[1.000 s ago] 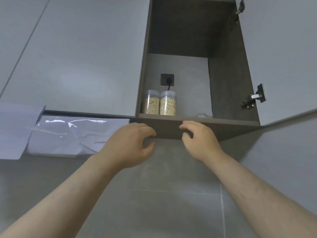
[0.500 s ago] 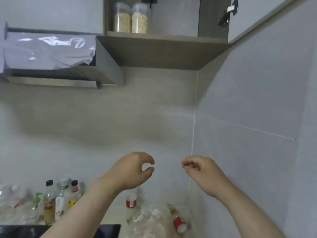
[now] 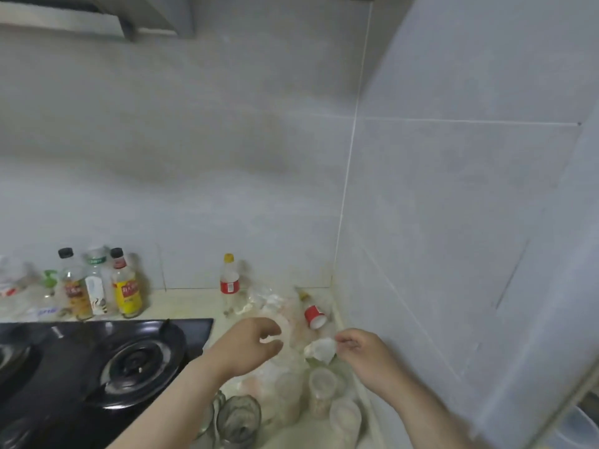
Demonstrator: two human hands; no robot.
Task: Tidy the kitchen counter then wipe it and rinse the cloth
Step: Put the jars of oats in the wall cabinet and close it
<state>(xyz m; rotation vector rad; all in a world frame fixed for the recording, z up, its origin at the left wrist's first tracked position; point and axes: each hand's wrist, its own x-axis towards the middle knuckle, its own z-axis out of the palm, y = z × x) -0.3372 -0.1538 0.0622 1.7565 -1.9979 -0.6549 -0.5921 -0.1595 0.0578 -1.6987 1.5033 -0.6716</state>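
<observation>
The pale kitchen counter (image 3: 191, 303) is crowded in its right corner. My left hand (image 3: 249, 346) hovers over a heap of clear plastic bags (image 3: 278, 319), fingers loosely curled and empty. My right hand (image 3: 359, 351) hovers beside it, its curled fingertips close to a crumpled whitish bag piece (image 3: 319, 348); I see no grip on it. Below my hands stand clear lidded jars (image 3: 324, 387) and a dark glass jar (image 3: 238, 419). An upright bottle with a red label (image 3: 229, 283) stands by the wall, and a second red-labelled bottle (image 3: 313, 314) lies tipped in the corner.
A black gas hob (image 3: 107, 361) fills the counter's left side. Several sauce bottles (image 3: 126, 290) line the back wall behind it. Grey tiled walls meet in a corner on the right. The range hood's edge (image 3: 97, 21) shows at the top left.
My view has dropped from the open wall cabinet down to the counter. Both hands came down from the cabinet shelf to just above the bags and jars, keeping the same curled shape.
</observation>
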